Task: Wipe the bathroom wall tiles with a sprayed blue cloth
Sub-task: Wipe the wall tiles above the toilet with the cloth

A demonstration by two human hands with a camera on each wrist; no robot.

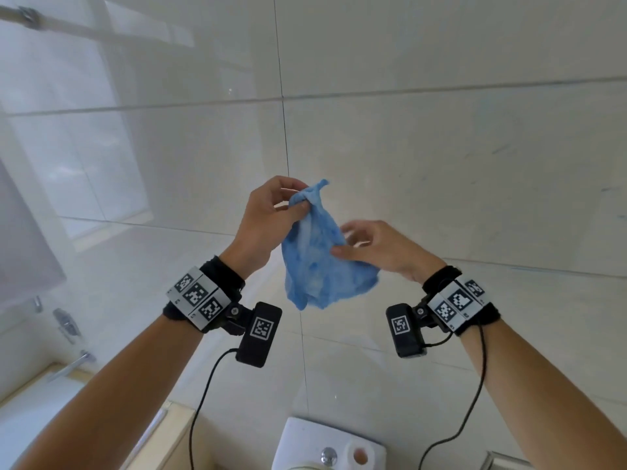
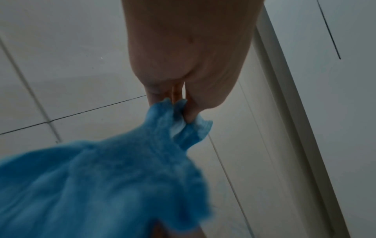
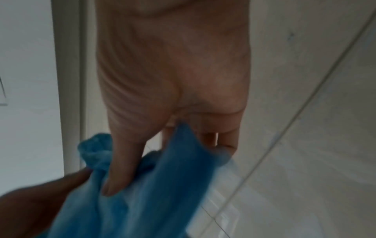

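Note:
A crumpled blue cloth [image 1: 319, 259] hangs in the air in front of the glossy pale wall tiles [image 1: 441, 157]. My left hand [image 1: 295, 205] pinches a bunched upper corner of the cloth [image 2: 179, 119] between thumb and fingers. My right hand [image 1: 342, 242] grips the cloth's right edge lower down, thumb under it and fingers curled over. In the right wrist view the thumb [image 3: 120, 169] presses into the blue cloth [image 3: 142, 193]. The cloth sags between both hands, apart from the wall.
A white toilet cistern [image 1: 305, 439] with a chrome flush button [image 1: 328, 455] stands below. At the left are a glass shower screen [image 1: 61, 147], a chrome tap [image 1: 73, 364] and a tub edge. Black cables hang from both wrist cameras.

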